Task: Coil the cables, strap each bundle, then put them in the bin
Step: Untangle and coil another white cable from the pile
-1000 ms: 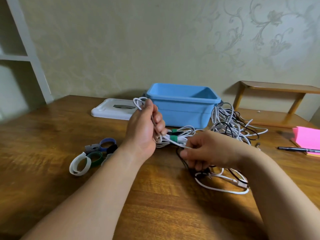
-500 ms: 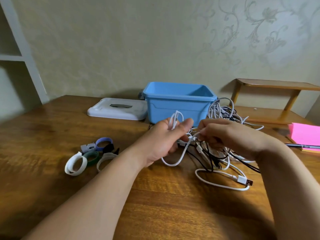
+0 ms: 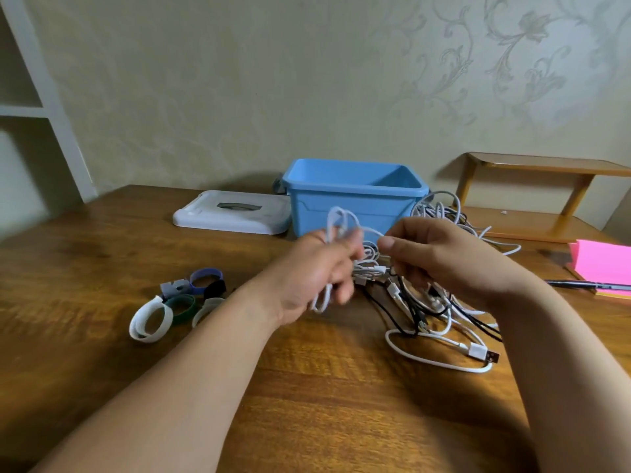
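We list 1 white cable (image 3: 336, 221), looped above the table (image 3: 102, 250) before the blue bin (image 3: 355, 203). Our left hand (image 3: 317, 271) curls round its loops and our right hand (image 3: 433, 254) pinches its strand. Other cables (image 3: 444, 312) lie tangled under the right hand, with the straps (image 3: 177, 305) to the left.

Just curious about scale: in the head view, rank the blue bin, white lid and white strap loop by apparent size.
1. blue bin
2. white lid, slightly smaller
3. white strap loop, smallest, though nearer the camera
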